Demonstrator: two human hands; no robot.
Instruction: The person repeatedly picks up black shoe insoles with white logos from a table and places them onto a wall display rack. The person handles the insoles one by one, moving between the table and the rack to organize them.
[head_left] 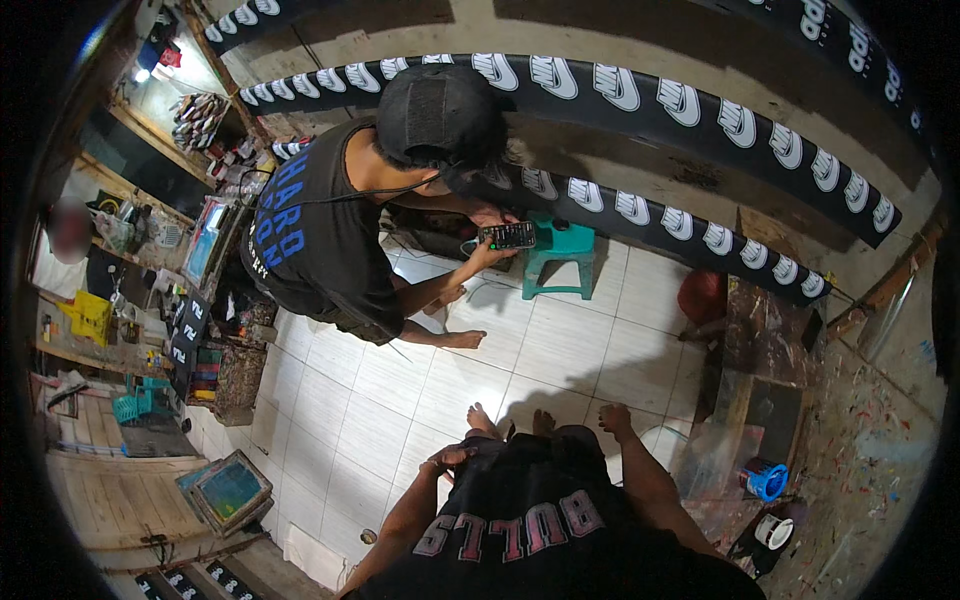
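My left hand (450, 457) rests on my dark-clothed left leg, its fingers lying loosely open with nothing visible in them. Out past my right knee, my right hand (615, 420) hangs over the floor, fingers slightly apart and seemingly holding nothing. Both of my bare feet show between them on the tiles. Across from me another person (330, 220), in a black cap and dark T-shirt, bends forward. That person's hands hold a smartphone (508, 236) with a lit screen. Just right of the phone stands a green plastic stool (562, 250) with a small dark item on top.
Long black printed strips (640, 100) stretch across the back. A wooden bench (765, 330) stands at right, near a blue-rimmed tub (768, 480) and a white-rimmed container (773, 532). At left are a woven basket (238, 380), a framed screen (230, 493) and cluttered shelves. White tiles (370, 420) cover the floor.
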